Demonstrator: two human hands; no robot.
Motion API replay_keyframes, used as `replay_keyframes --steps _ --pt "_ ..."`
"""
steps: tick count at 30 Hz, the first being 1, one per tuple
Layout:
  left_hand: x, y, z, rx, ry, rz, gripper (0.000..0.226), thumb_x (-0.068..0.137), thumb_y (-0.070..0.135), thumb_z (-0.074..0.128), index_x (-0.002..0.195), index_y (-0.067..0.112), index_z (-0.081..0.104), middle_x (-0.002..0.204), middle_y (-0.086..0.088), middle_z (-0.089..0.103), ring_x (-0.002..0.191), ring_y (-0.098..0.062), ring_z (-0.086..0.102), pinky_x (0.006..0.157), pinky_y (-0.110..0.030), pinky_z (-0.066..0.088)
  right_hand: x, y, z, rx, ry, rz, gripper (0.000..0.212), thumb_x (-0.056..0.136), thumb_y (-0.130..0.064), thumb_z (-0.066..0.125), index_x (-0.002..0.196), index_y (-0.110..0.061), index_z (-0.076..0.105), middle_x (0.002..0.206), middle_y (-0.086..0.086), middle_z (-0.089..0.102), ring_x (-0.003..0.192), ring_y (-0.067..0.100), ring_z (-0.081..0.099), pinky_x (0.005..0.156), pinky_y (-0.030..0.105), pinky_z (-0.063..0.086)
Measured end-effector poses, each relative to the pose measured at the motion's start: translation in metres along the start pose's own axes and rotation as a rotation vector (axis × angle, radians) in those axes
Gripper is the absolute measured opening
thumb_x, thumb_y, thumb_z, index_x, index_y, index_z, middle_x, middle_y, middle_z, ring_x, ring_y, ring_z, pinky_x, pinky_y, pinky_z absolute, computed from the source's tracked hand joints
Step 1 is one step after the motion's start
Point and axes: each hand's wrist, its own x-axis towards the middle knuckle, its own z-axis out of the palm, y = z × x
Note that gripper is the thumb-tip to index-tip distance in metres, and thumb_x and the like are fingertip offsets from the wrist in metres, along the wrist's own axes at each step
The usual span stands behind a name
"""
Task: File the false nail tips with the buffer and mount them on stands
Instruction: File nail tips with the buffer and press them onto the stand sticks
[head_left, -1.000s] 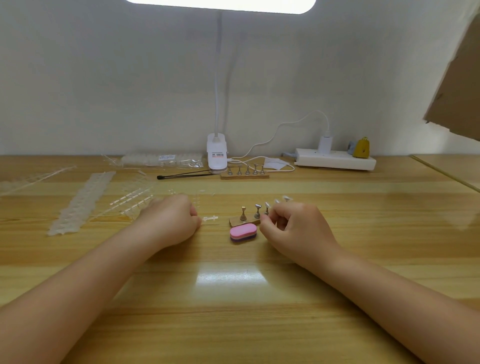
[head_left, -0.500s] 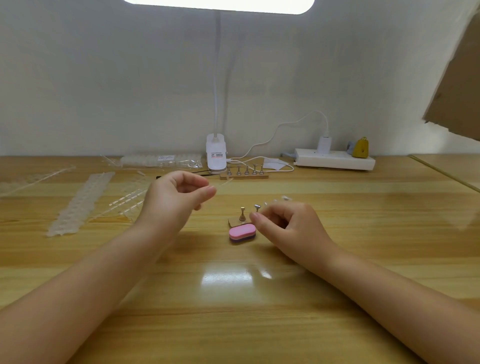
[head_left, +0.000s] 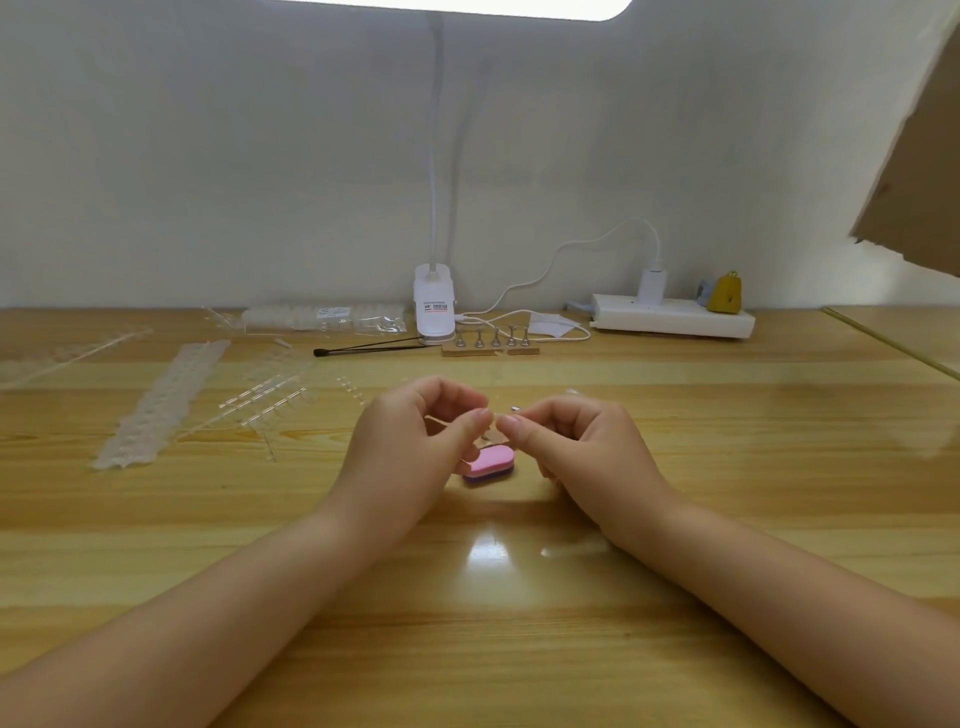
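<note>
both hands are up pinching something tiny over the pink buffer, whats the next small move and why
Probably the right hand should let go and lower to pick up the pink oval buffer block. The left hand pinches a thin clear nail-tip strip, the right hand's fingers meet it at the end, and the buffer lies untouched on the wooden table just below. Whether a tip has come free is too small to tell.

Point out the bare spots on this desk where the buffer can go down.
Bare wood lies right of the right hand, below the power strip, and near the camera between the forearms. Crowded: nail tip strips on the left, and the back around the lamp base and stand row.
</note>
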Motion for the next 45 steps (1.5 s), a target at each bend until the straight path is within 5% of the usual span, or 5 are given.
replay_keyframes --steps 6,20,31,41,45 --pt "-0.005 -0.004 -0.005 0.770 0.017 0.714 0.012 0.078 -0.001 0.073 0.082 0.009 0.068 0.071 -0.003 0.060 0.062 -0.024 0.055 0.051 -0.038 0.047 -0.002 -0.003 0.002 -0.030 0.007 0.015 0.017 0.086 -0.020 0.071 0.077 -0.005 0.072 0.055 0.003 0.048 0.054 0.009 0.041 0.062 0.022 0.041" --pt "0.024 -0.022 -0.030 1.044 0.045 -0.088 0.026 0.095 0.030 0.047 0.116 0.023 0.060 0.117 -0.001 0.061 0.111 -0.026 0.051 0.091 -0.035 0.044 0.002 -0.001 -0.001 -0.067 0.049 0.040 0.009 0.080 -0.022 0.077 0.072 -0.017 0.076 0.051 -0.005 0.051 0.050 0.004 0.042 0.056 0.007 0.038" --pt "0.001 -0.010 -0.005 0.891 -0.312 0.384 0.021 0.093 0.036 0.055 0.107 0.023 0.063 0.111 0.005 0.054 0.100 -0.016 0.053 0.082 -0.033 0.046 0.004 0.002 -0.005 -0.022 0.086 0.070 0.016 0.086 -0.027 0.069 0.080 -0.012 0.072 0.048 -0.014 0.055 0.046 -0.002 0.047 0.049 0.012 0.037" --pt "0.006 -0.007 -0.017 0.679 0.080 0.641 0.037 0.078 0.000 0.068 0.114 0.002 0.064 0.093 -0.011 0.061 0.080 -0.028 0.061 0.071 -0.037 0.051 0.006 -0.006 -0.003 0.341 0.053 0.298 0.020 0.095 -0.014 0.056 0.078 -0.006 0.062 0.053 0.002 0.037 0.044 0.010 0.030 0.039 0.020 0.025" --pt "-0.003 -0.002 -0.003 0.716 0.079 0.994 0.031 0.088 0.007 0.061 0.114 0.023 0.056 0.093 -0.006 0.064 0.078 -0.024 0.060 0.072 -0.040 0.048 0.007 -0.007 -0.001 0.554 -0.134 0.353 0.017 0.093 -0.003 0.051 0.077 -0.004 0.056 0.052 0.000 0.034 0.041 0.006 0.028 0.035 0.015 0.024"
